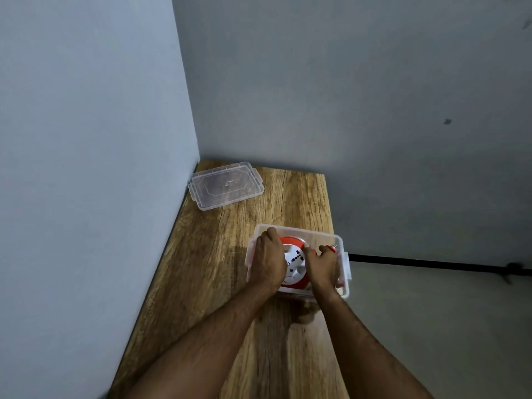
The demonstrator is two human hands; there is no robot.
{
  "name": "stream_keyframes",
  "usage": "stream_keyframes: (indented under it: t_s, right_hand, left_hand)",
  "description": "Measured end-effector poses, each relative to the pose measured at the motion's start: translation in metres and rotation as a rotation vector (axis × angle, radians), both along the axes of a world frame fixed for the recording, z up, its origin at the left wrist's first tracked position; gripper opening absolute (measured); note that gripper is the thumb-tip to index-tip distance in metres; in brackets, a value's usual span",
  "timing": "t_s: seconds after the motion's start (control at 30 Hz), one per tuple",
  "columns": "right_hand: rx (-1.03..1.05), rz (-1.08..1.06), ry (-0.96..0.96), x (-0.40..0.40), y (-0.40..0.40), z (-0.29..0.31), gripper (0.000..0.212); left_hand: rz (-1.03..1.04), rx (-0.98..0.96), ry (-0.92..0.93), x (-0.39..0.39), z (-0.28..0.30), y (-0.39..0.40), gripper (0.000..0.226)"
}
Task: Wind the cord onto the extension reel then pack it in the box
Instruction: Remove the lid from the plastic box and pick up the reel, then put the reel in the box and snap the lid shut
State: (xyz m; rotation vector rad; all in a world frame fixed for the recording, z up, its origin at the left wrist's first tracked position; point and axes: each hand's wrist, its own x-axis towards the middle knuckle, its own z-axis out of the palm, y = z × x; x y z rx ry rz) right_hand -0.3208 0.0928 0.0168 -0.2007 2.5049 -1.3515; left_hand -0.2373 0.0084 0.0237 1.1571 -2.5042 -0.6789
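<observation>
Reel goes in the box.
Both hands, left and right, grip the hard, round reel by its rim inside the box.

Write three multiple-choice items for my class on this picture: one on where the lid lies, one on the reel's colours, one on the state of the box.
1. Where is the lid?
A. On the box
B. On the table's far left corner
C. On the floor

2. What colours is the reel?
A. Red and white
B. Blue and black
C. All green

3. What state is the box in?
A. Shut, empty
B. Open, empty
C. Open, reel inside

Answers:
1 B: the lid lies flat on the table by the wall corner, apart from the box.
2 A: a red rim rings a white socket face.
3 C: no lid is on it, and the left hand and right hand are on the reel inside.
</observation>
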Motion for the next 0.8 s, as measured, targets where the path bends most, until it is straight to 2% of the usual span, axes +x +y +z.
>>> stream_keyframes:
  t_s: [0.17, 0.3, 0.53, 0.63, 0.73, 0.8]
  right_hand:
    - [0.028, 0.0, -0.001, 0.01, -0.011, 0.002, 0.054]
    - [0.026, 0.036, -0.005, 0.017, -0.016, 0.003, 0.056]
    - [0.039, 0.129, 0.004, 0.028, -0.022, 0.007, 0.037]
    - [0.168, 0.212, 0.03, 0.023, -0.019, 0.013, 0.038]
    - [0.408, 0.3, 0.195, 0.015, -0.015, 0.028, 0.037]
    - [0.465, 0.303, 0.301, 0.009, -0.016, 0.042, 0.037]
  left_hand:
    - [0.021, -0.028, -0.013, 0.011, -0.002, -0.007, 0.044]
    - [0.039, -0.051, -0.026, 0.021, -0.003, -0.011, 0.044]
    - [0.044, -0.129, -0.004, 0.033, -0.003, -0.019, 0.06]
    - [0.058, -0.136, 0.103, 0.034, 0.004, -0.026, 0.057]
    - [0.105, -0.126, 0.218, 0.034, 0.015, -0.043, 0.046]
    - [0.157, -0.082, 0.293, 0.034, 0.023, -0.056, 0.04]
